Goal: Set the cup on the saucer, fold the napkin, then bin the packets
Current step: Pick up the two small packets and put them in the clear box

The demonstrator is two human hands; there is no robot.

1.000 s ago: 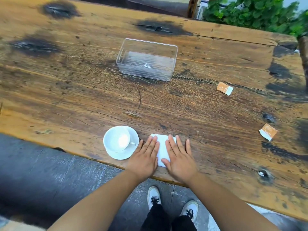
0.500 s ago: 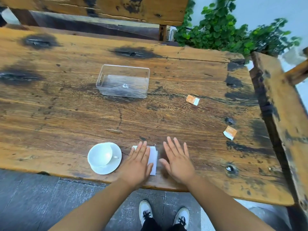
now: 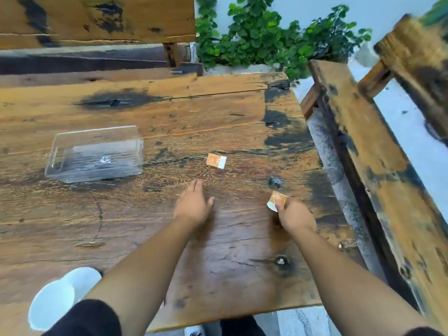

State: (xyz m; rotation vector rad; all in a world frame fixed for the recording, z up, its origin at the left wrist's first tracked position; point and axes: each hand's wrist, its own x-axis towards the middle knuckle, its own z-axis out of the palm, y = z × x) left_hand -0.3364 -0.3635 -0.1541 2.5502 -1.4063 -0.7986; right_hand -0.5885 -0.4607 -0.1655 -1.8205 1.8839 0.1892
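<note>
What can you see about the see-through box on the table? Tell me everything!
The box is a clear, plastic-looking rectangular bin with no lid and straight walls. It looks empty; a small white mark shows on its floor. It stands upright on the wooden table, toward the left. Nothing touches it except the table. The open left hand is nearby to its right but apart from it.

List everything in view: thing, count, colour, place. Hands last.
table: one, weathered brown wood, fills the view
clear bin: one, transparent, left of centre, empty
packets: two, orange and white; one lying right of the bin, one pinched at the right hand
cup on saucer: one, white, bottom left, partly hidden
benches: two, wood, far side and right
plants: green, top
left hand: open, near table centre
right hand: pinching a packet
</note>
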